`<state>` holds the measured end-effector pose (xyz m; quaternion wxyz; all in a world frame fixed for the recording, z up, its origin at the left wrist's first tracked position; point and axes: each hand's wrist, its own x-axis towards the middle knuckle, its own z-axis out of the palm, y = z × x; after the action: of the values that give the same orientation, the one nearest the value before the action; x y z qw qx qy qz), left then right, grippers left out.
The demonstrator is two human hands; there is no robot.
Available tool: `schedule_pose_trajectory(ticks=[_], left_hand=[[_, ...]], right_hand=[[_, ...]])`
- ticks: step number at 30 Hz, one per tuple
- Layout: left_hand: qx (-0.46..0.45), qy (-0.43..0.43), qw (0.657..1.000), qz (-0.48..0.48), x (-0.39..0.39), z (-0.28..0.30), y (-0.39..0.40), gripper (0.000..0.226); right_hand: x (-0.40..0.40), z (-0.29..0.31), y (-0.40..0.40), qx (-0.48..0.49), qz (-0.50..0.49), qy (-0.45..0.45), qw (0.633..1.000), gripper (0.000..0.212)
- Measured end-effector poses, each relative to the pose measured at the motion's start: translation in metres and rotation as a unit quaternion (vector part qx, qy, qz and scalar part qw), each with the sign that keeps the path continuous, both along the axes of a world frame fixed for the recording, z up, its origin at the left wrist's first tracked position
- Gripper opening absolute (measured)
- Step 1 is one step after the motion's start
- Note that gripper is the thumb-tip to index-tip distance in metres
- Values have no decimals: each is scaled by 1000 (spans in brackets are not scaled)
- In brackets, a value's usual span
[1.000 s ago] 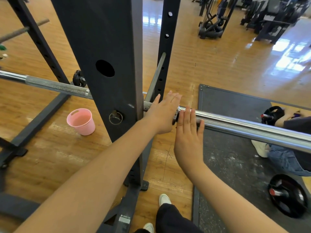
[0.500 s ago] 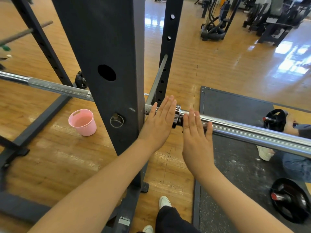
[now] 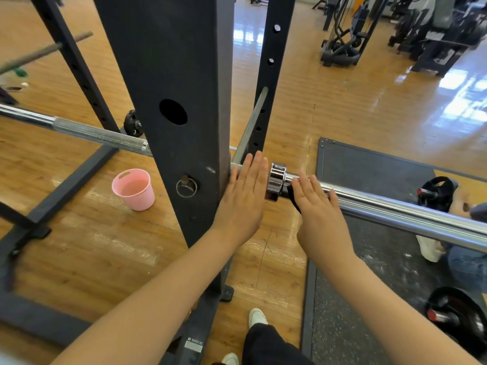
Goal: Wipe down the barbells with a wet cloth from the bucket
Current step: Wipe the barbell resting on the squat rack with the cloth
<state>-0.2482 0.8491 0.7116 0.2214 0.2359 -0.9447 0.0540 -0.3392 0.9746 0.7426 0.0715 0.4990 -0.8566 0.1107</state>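
On barbell [image 3: 382, 206]: left hand [image 3: 243, 204] flat, released; right hand [image 3: 320, 219] flat, pressing dark cloth [image 3: 293, 197] (beside collar).

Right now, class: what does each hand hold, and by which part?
Left hand holds nothing, fingers straight at the barbell. Right hand presses a dark cloth flat onto the sleeve.

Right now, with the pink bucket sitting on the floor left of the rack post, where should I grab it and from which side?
Judging by its pose, take the pink plastic bucket by its rim from above. It stands upright and open-topped on the wooden floor, and a slot handle cut just under the near-left rim gives the fingers a hold. The black steel rack post crowds its right side, so reaching down from the left looks easier.
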Motion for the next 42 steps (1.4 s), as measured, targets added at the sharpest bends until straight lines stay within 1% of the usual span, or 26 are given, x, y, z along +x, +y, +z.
schedule_pose_trajectory(ticks=[1,3,5,7,9,12,14,16,18,20,23,25,28,29,31,32,34,36,39,42], left_hand=[[-1,8,1000,4,3,-3,2,95],[-4,9,1000,27,6,-6,7,92],[9,-1,998,60,6,-8,11,93],[14,-25,996,83,6,-11,14,99],[1,-44,995,90,8,-14,14,104],[-10,-40,996,81,9,-17,14,104],[-10,-39,996,80,9,-18,13,102],[-8,-29,996,79,8,-18,13,102],[-4,-13,997,77,7,-18,13,102],[-5,-7,997,75,7,-17,13,103],[-3,0,997,72,8,-18,13,106],[-5,-4,997,74,8,-19,13,107],[-8,-11,997,75,8,-18,12,107],[-11,-13,997,77,8,-18,11,108],[-17,-14,997,77,9,-20,11,106],[-18,-12,997,76,9,-20,11,106],[-19,-7,997,74,10,-20,11,109],[-16,1,998,68,10,-19,10,110],[-21,-6,997,71,11,-19,10,115],[-35,-30,996,79,11,-20,10,111]], right_hand=[[-2,5,-3,-17,-6,-23,1000,74],[-6,16,-16,-98,-22,-57,993,65],[-5,23,-32,-168,-14,-61,984,56],[-4,20,-41,-209,13,-55,976,50],[-6,21,-42,-248,23,-56,967,48],[-15,29,-39,-293,27,-60,954,49],[-16,29,-40,-260,57,-69,961,50],[-13,24,-43,-177,71,-88,978,51],[-9,16,-44,-134,73,-90,984,53],[-4,12,-38,-126,80,-78,986,55],[1,3,-22,-116,122,-18,986,55],[0,4,-22,-109,122,1,987,55],[-4,20,-45,-94,65,-37,993,56],[-6,21,-52,-86,64,-45,993,56],[-3,24,-56,-58,92,-38,993,56],[0,23,-51,-43,119,-20,992,54],[6,8,-33,-51,174,19,983,47],[7,-8,-20,-65,194,36,978,42],[2,-11,-30,-109,148,35,982,46],[2,-3,-49,-118,96,3,988,55]])
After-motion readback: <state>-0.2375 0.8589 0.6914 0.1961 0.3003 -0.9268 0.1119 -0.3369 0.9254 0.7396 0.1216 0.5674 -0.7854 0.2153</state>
